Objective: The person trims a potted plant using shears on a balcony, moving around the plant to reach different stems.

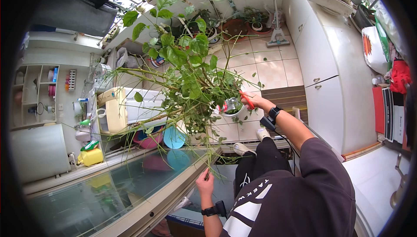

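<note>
A tall, bushy potted plant (190, 74) with green leaves and many thin bare stems spreads before me. My right hand (255, 100) holds red-handled scissors (246, 99) at the plant's right side; their blades are hidden among the foliage. Lower down, my left hand (205, 182) pinches the end of a green stem (208, 152) near the frame of the glass door. A white pot (235, 113) shows partly beneath the leaves, with a clear plastic bottle (232, 105) with a red label at its rim.
Cut leaves lie on the tiled floor (272, 72). A sliding glass door (130, 185) stands at the lower left, beside a blue basin (174, 137) and a pink basin (151, 141). White cabinets (317, 54) line the right. A mop (277, 38) and several potted plants stand at the back.
</note>
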Available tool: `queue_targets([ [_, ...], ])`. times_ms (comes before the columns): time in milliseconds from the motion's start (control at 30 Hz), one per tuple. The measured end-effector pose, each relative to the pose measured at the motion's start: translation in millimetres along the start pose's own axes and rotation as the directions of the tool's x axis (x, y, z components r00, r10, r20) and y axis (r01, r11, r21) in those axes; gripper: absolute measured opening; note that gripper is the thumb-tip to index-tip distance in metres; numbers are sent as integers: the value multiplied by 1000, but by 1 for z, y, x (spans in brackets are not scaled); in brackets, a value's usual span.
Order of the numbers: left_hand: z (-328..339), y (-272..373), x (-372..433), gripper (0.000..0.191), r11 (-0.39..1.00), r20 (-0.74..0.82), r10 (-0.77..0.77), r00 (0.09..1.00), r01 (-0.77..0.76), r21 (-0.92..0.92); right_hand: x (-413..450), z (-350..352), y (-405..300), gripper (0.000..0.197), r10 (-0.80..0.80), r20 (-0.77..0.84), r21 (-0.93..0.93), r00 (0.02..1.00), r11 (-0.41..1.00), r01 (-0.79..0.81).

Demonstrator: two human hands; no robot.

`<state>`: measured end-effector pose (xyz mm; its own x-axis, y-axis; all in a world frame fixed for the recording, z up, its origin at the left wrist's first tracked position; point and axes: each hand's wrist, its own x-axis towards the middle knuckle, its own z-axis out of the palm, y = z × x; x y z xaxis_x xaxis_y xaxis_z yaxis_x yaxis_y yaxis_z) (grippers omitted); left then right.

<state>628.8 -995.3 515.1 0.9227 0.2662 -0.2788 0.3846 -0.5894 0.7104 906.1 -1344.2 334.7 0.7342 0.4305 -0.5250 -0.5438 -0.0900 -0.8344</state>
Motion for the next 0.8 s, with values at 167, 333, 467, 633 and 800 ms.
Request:
queue_targets([
  [167, 0, 4, 5, 34, 1000, 39, 9, 999, -9, 2, 23, 11, -13, 15, -521, 189, -657, 833, 563, 501],
  [333, -3, 10, 4, 33, 999, 14, 19, 1000, -19, 31, 47, 22, -36, 25, -357, 174, -846, 918, 422, 325],
  [467, 1, 16, 5, 32, 998, -2, 63, 998, -63, 20, 63, 19, 3, 32, -513, 177, -823, 840, 391, 413],
  [633, 5, 5, -1, 32, 1000, 5, 15, 1000, -15, 20, 51, 24, -11, 44, -135, 45, -662, 990, 738, 131],
  [800, 4, 4, -1, 32, 1000, 3, -9, 1000, 9, 0, 33, 33, -40, 41, -49, -377, -364, 925, 926, -99],
])
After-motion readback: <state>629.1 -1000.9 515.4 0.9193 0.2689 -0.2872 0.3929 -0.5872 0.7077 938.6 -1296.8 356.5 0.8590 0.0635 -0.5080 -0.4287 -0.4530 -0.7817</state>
